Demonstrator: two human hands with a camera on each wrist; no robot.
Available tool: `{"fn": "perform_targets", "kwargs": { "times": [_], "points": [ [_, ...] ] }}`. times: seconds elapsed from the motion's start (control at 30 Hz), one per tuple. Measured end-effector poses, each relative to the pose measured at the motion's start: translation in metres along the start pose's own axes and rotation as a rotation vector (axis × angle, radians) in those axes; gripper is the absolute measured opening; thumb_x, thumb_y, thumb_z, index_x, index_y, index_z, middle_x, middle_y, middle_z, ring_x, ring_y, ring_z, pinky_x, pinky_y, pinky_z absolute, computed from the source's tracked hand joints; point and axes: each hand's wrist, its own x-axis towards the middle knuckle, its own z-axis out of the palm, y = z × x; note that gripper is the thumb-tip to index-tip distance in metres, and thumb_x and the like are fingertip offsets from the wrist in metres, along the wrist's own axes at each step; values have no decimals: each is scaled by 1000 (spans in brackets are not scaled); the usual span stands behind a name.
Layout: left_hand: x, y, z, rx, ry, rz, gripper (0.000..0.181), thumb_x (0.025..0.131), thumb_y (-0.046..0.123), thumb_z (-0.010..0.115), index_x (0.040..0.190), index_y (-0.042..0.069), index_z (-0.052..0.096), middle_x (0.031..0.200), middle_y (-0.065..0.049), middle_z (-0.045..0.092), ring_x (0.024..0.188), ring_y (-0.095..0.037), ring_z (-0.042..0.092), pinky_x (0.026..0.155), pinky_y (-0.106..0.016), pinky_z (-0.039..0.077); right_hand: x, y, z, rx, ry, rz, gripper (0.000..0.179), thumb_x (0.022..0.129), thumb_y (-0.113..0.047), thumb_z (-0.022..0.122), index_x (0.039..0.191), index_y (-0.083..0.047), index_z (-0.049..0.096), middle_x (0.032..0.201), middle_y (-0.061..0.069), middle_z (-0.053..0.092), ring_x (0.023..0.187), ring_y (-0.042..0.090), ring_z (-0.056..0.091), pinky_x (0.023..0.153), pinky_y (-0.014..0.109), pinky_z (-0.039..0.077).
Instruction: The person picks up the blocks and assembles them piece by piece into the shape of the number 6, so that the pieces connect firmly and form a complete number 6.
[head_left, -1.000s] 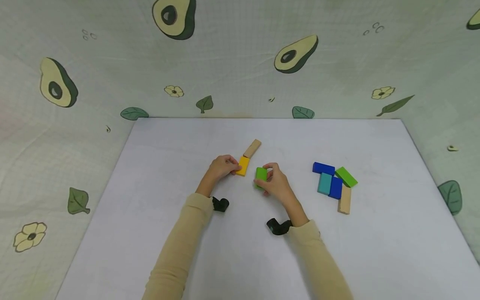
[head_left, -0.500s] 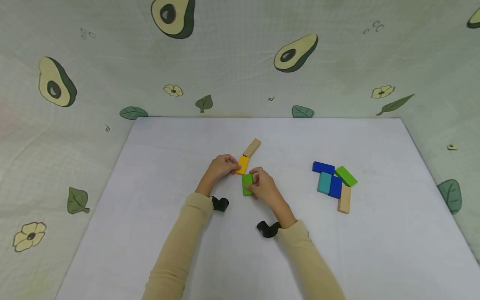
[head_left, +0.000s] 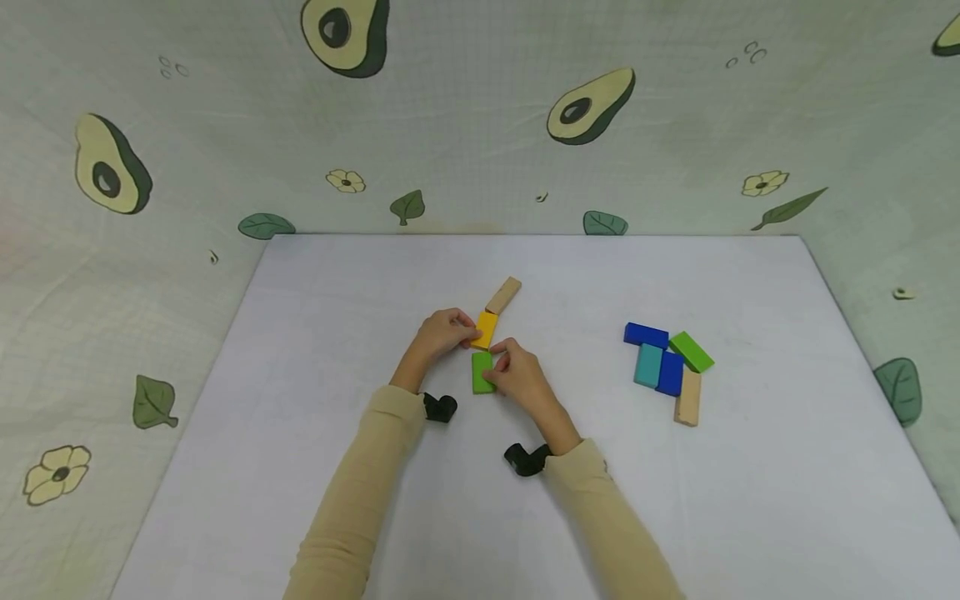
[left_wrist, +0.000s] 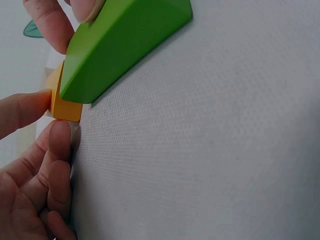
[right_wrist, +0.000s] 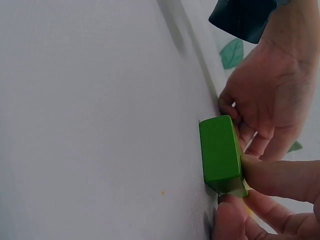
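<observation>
My left hand [head_left: 445,332] pinches the yellow block [head_left: 486,329] between thumb and fingers as it lies on the white table. A natural wood block [head_left: 503,295] meets the yellow block's far end at a slant. My right hand [head_left: 519,373] grips a green block [head_left: 482,372] by its right side, with the block's far end right at the yellow block's near end. In the left wrist view the green block [left_wrist: 125,47] overlaps the yellow block [left_wrist: 67,107]. The right wrist view shows my right thumb [right_wrist: 280,180] against the green block [right_wrist: 220,150].
To the right lies a cluster of blocks: a dark blue block [head_left: 646,335], another dark blue block [head_left: 671,373], a teal block [head_left: 648,365], a green block [head_left: 692,352] and a wood block [head_left: 687,398]. An avocado-print cloth [head_left: 480,125] hangs behind the table [head_left: 795,500].
My right hand has brought the green block leftward and slightly nearer, up to the yellow block's near end. My left hand has stayed on the yellow block.
</observation>
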Motion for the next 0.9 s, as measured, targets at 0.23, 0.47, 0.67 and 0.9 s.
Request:
{"fn": "perform_targets", "kwargs": {
  "times": [0.23, 0.47, 0.67, 0.9],
  "points": [
    [2, -3, 1, 9, 8, 5, 27, 83, 34, 67, 97, 12, 62, 74, -2, 65, 76, -17, 56, 69, -26, 35, 1, -1, -1, 16, -18, 52, 34, 84, -15, 68, 111, -2, 53, 76, 6, 55, 55, 13, 49, 53, 22, 40],
    [1, -3, 1, 4, 5, 21, 28, 83, 33, 67, 98, 11, 62, 74, -2, 66, 75, -17, 57, 70, -26, 36, 0, -2, -1, 24, -18, 67, 31, 84, -15, 67, 109, -1, 54, 76, 6, 54, 54, 13, 49, 52, 22, 41],
    [1, -3, 1, 3, 11, 25, 28, 83, 34, 67, 98, 11, 62, 74, -2, 65, 75, -17, 56, 71, -26, 37, 1, -4, -1, 7, -20, 83, 31, 85, -17, 67, 108, -2, 55, 75, 5, 54, 54, 13, 49, 52, 22, 41],
    [1, -2, 1, -4, 10, 10, 28, 83, 33, 67, 98, 10, 62, 73, -2, 65, 73, -16, 55, 69, -26, 36, 2, -3, 0, 9, -28, 76, 30, 84, -18, 67, 107, -2, 55, 74, 5, 53, 53, 14, 48, 52, 22, 41]
  ]
}}
